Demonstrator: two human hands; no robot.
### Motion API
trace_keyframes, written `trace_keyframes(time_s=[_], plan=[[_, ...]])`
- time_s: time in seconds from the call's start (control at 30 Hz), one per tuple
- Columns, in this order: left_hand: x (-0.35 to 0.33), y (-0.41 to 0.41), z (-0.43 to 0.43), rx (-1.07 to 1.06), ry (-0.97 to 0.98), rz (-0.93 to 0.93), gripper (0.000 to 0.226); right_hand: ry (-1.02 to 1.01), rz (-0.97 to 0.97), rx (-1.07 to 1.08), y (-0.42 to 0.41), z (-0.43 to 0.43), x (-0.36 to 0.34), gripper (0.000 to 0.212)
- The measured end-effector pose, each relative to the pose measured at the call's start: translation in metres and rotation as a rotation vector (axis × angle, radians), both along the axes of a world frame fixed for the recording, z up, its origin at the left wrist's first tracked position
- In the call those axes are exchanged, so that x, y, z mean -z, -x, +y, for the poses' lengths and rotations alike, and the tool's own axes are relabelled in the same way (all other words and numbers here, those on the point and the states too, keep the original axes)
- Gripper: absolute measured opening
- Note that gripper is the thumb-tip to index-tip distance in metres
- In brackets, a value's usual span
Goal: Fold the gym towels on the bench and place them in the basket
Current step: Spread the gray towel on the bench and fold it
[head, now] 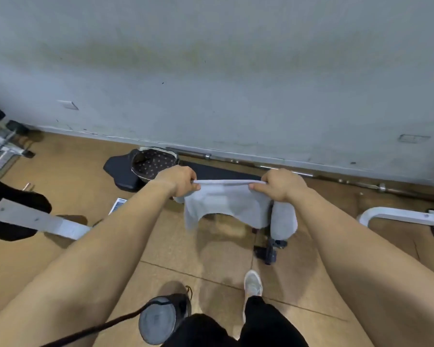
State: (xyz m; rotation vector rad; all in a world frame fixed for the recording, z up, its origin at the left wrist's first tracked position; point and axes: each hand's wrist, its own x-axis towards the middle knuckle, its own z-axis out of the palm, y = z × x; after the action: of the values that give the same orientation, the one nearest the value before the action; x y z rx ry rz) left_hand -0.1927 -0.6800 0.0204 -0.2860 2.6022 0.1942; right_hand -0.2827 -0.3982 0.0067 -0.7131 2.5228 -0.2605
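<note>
A light grey towel (pixel 226 201) hangs folded in the air in front of me, held by its top edge. My left hand (pixel 178 180) pinches the left top corner and my right hand (pixel 281 184) pinches the right top corner. Behind the towel stands the black padded bench (pixel 221 172), running along the wall. A second grey towel (pixel 283 221) drapes over the bench's near right edge. The basket (pixel 153 162), lined with dark dotted fabric, sits on the left end of the bench, just beyond my left hand.
A metal barbell (pixel 298 172) lies on the floor along the grey wall. White machine frames (pixel 398 216) stand to the right and left (pixel 35 221). The bench's black foot (pixel 268 251) rests on the tan floor ahead of my shoes (pixel 252 284).
</note>
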Motion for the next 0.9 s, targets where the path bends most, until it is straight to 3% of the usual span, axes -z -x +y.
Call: trace_keyframes(time_s=[0.1,0.33,0.53,0.6,0.7,0.9], plan=[[-0.001,0.048,-0.006,-0.007,-0.013,-0.047,0.018,0.068,-0.058,0.05,0.047,0.0,0.005,0.058],[0.006,0.13,-0.042,0.057,0.038,-0.136,0.019,0.006,-0.134,0.144,0.115,-0.025,0.022,0.049],[0.022,0.183,-0.095,0.117,0.035,-0.152,0.026,-0.057,-0.197,0.242,0.14,-0.057,0.031,0.018],[0.028,0.196,-0.117,0.138,0.005,-0.132,0.032,-0.07,-0.224,0.287,0.141,-0.072,0.036,0.01],[0.043,0.208,-0.154,0.2,-0.039,-0.111,0.036,-0.058,-0.208,0.387,0.131,-0.104,0.048,0.023],[0.114,0.192,-0.225,0.314,-0.343,-0.23,0.031,-0.217,-0.273,0.497,0.069,-0.166,0.099,0.021]])
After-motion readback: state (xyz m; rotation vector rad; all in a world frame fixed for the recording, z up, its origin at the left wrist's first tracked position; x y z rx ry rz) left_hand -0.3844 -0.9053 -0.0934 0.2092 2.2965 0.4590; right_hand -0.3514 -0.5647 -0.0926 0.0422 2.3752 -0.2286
